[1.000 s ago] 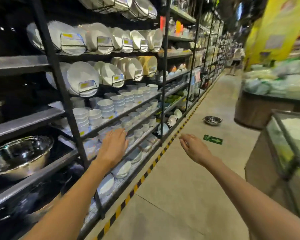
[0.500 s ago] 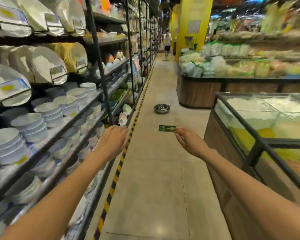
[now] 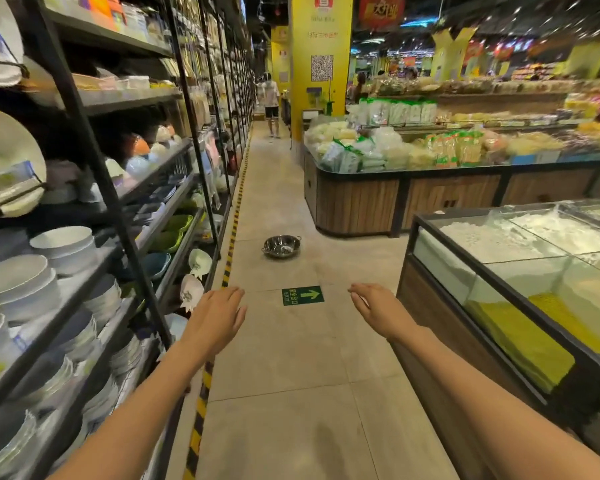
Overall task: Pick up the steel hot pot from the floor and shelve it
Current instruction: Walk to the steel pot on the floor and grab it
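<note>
The steel hot pot (image 3: 281,246) sits upright on the tiled aisle floor ahead, shiny, with two small side handles. My left hand (image 3: 218,317) is stretched forward, palm down, fingers loosely apart, holding nothing. My right hand (image 3: 378,309) is likewise extended and holds nothing. Both hands are well short of the pot, with a green exit arrow sticker (image 3: 302,295) on the floor between them. The black metal shelving (image 3: 125,237) along the left holds stacked white bowls and plates.
A glass-topped bin counter (image 3: 499,275) stands close on the right. A wood-clad produce island (image 3: 357,202) lies beyond the pot. Yellow-black tape (image 3: 230,247) runs along the shelf base. A person (image 3: 270,103) stands far down the aisle by a yellow pillar.
The view has swung right from facing the shelves to looking down the aisle. The pot now appears nearer and central. Both hands stay empty and extended.
</note>
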Available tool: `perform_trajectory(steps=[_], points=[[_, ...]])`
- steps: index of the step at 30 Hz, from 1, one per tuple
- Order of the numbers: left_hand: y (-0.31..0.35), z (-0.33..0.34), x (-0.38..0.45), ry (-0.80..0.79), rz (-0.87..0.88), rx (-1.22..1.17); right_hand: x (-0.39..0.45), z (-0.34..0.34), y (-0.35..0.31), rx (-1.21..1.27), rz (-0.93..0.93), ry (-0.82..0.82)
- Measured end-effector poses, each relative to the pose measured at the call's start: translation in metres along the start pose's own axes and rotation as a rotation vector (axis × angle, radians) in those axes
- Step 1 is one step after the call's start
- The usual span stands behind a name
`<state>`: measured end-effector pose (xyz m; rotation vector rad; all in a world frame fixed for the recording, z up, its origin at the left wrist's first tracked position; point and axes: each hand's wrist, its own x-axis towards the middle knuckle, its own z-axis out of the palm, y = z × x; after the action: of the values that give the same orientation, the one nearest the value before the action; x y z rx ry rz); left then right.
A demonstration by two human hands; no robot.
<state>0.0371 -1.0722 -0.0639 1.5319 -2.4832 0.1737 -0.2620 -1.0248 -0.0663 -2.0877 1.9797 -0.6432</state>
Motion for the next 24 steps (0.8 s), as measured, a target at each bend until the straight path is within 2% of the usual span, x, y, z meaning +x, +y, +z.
perform_trajectory(steps=[12, 19, 24], points=[[-0.137, 0.085, 0.305, -0.056, -0.152, -0.100, 0.355, 0.039, 0.074, 0.036, 0.063, -0.028], [-0.228, 0.155, 0.505, -0.051, -0.119, -0.124, 0.571, 0.095, 0.124, 0.019, 0.131, -0.014], [-0.290, 0.186, 0.646, -0.055, -0.078, -0.093, 0.717, 0.111, 0.151, 0.021, 0.138, -0.004]])
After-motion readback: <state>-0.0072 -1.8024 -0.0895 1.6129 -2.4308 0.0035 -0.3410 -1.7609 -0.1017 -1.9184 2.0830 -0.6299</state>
